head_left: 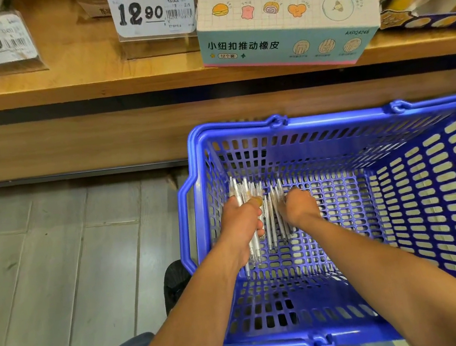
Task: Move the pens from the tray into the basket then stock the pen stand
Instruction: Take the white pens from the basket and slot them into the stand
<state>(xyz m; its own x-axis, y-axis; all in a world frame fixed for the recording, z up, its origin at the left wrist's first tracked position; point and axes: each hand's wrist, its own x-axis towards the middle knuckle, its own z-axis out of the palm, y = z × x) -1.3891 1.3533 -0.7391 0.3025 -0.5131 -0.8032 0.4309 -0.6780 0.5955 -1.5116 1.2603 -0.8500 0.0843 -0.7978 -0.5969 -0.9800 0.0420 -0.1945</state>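
Both hands down inside the blue basket (434, 182): left hand (241, 223) curled round a bundle of white pens (248, 196) near the basket's left wall, right hand (300, 207) just beside it, fingers curled over more pens lying on the basket floor.

In the lower right of the frame, both hands reach into a blue basket (437, 204) on the floor. The left hand (241, 223) grips a bundle of white pens (248, 192); the right hand (300, 207) curls over more pens lying just beside them. A wooden shelf (79, 73) with price tags (153, 11) runs across the top.
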